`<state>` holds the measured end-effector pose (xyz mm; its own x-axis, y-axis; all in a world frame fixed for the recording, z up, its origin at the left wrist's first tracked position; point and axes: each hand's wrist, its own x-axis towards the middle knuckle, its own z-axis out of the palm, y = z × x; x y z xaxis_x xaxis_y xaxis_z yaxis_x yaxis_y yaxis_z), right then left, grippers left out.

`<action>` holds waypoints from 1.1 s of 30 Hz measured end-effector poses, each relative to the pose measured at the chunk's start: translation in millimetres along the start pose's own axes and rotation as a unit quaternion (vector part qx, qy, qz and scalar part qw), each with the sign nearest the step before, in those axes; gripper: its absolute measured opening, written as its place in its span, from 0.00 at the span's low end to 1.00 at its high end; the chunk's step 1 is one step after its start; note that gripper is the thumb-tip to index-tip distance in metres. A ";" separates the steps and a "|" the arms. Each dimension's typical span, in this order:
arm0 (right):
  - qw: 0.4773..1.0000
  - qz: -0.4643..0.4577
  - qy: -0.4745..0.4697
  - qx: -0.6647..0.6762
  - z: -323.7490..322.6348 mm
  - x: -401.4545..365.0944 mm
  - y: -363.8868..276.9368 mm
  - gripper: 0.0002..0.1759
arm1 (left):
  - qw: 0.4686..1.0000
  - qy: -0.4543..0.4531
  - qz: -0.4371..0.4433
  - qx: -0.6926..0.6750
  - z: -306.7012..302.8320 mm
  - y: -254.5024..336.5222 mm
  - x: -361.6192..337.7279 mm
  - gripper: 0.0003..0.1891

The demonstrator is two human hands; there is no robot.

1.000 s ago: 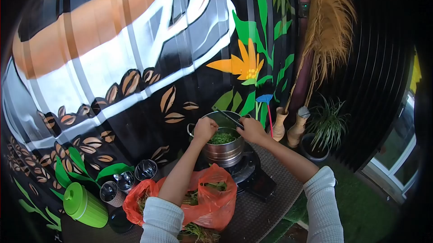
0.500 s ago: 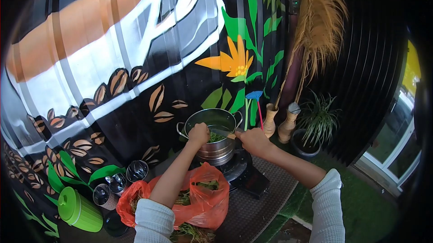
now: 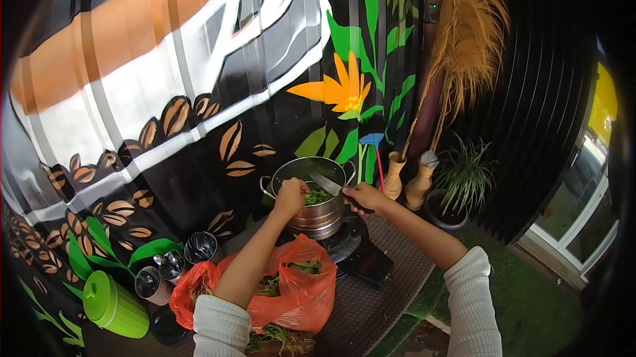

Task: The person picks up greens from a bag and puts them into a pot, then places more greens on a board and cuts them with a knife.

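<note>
Steel pot [image 3: 318, 219], two-handled, in the head view; stands on a black stove [image 3: 364, 257] on a brown textured table [image 3: 397, 251]; chopped greens [image 3: 317, 196] lie inside it, below the rim; left hand [image 3: 290, 198] above the pot's near left side, fingers curled in close; cannot tell whether anything is pinched between them. Right hand [image 3: 364, 198] at the pot's right side, closed round the dark handle of a knife [image 3: 326, 184]; blade over the pot's opening, tip angled up and toward the left.

Red plastic bag [image 3: 305, 301] on the near side of the pot, leafy stems showing through its opening; loose stems and roots [image 3: 285, 339] at its near edge; left forearm passes over the bag; both sleeves [image 3: 222, 324] white, ribbed, pushed up the arms.

Left of the bag: cups [image 3: 151, 284] holding metal utensils, close together; dark round dish [image 3: 168, 325] just beside a lidded lime-green container [image 3: 116, 305].

Behind, a black corrugated wall [image 3: 199, 191] painted with a large cup and saucer, coffee beans, green leaves, orange flower; farther right, two woven vases [image 3: 417, 185], dried plumes [image 3: 470, 32], potted plant [image 3: 464, 175], blue-headed swatter [image 3: 371, 140]; stove front too dark to make out any marking.
</note>
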<state>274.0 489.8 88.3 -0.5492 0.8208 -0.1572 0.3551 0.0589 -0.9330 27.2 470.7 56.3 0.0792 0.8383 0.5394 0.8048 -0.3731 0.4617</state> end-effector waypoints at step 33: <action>0.682 -0.219 0.119 -0.688 21.7 -19.7 -50.4 0.11 | 0.985 -0.002 -0.164 -0.054 -23.4 36.8 -8.4 0.07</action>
<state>250.5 458.4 131.4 -0.7500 0.6129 0.2486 0.6602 0.6704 0.3388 42.4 440.6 85.3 -0.1724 0.9223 0.3459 0.7205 -0.1214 0.6828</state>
